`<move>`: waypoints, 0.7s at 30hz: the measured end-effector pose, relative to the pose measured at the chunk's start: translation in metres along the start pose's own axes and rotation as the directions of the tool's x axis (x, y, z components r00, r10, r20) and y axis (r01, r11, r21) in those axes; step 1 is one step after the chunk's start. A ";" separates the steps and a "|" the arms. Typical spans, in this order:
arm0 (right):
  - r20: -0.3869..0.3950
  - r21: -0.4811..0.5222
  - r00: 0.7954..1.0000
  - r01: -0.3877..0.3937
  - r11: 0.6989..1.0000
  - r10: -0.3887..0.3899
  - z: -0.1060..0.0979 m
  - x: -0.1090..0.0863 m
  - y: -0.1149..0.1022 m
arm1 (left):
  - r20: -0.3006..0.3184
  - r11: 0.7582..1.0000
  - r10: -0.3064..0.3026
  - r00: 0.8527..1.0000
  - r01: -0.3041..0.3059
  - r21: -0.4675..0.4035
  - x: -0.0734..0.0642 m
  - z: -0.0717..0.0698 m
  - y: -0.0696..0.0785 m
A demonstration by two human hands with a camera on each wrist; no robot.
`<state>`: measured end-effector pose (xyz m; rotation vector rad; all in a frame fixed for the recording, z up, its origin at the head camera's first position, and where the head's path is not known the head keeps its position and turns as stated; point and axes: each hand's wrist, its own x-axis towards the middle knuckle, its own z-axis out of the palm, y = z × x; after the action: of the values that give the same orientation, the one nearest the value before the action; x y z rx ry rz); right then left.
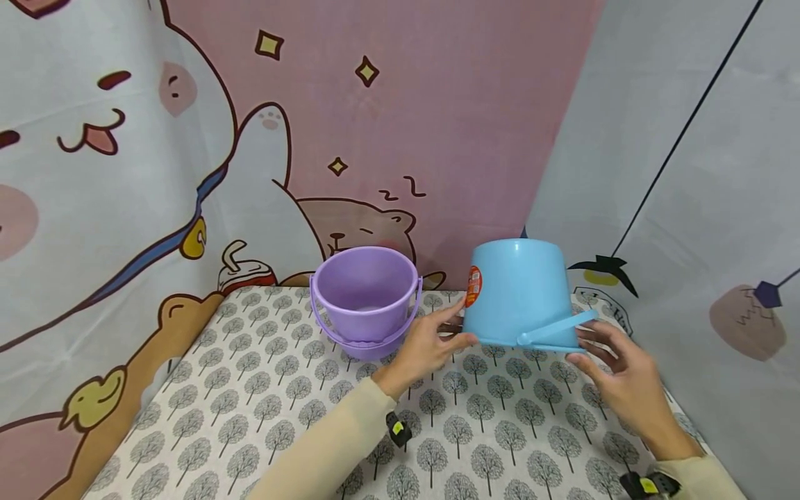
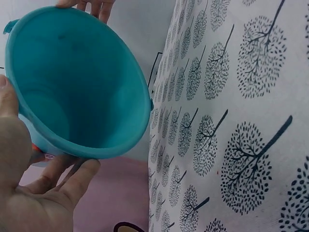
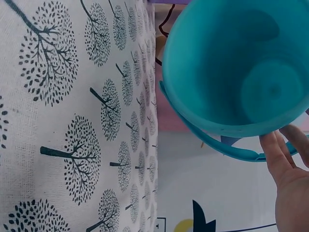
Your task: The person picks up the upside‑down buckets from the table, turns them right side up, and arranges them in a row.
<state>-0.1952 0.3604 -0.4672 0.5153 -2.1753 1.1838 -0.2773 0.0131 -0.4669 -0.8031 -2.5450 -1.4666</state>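
Note:
A light blue bucket [image 1: 519, 292] is held upside down above the table, its open mouth facing down and its inside [image 2: 91, 111] visible in both wrist views. My left hand [image 1: 428, 344] grips the left side of its rim, near a round red sticker [image 1: 474, 286]. On the opposite side my right hand [image 1: 625, 375] holds the rim, with thumb and fingers at the edge. The bucket's blue handle [image 1: 556, 328] slants across the front toward the right hand. Left of the blue bucket, a purple bucket [image 1: 369, 325] stands upright on the table, mouth up, its handle hanging down in front.
A white cloth with a grey tree print [image 1: 431, 455] covers the table. Behind it hangs a pink and white cartoon curtain [image 1: 437, 111], and a pale curtain [image 1: 706, 173] runs along the right side, close to the right hand.

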 end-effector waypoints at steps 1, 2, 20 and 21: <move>-0.003 0.003 1.000 -0.006 1.000 0.006 0.000 0.000 -0.001 | 0.001 1.000 -0.004 1.000 0.004 -0.012 0.000 -0.001 0.001; -0.008 0.005 1.000 -0.010 1.000 0.010 0.000 0.001 -0.001 | 0.000 1.000 -0.005 1.000 0.005 -0.021 -0.001 -0.001 0.002; -0.113 -0.056 0.992 -0.057 0.997 0.051 -0.004 0.006 -0.007 | -0.078 0.950 0.168 0.983 -0.182 -0.252 0.000 -0.012 0.006; -0.114 -0.058 0.992 -0.059 0.997 0.052 -0.004 0.006 -0.007 | -0.079 0.949 0.178 0.981 -0.192 -0.249 0.000 -0.012 0.006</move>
<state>-0.1946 0.3598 -0.4574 0.3553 -2.1345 1.1435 -0.2762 0.0052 -0.4557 -0.9888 -2.1984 -1.7473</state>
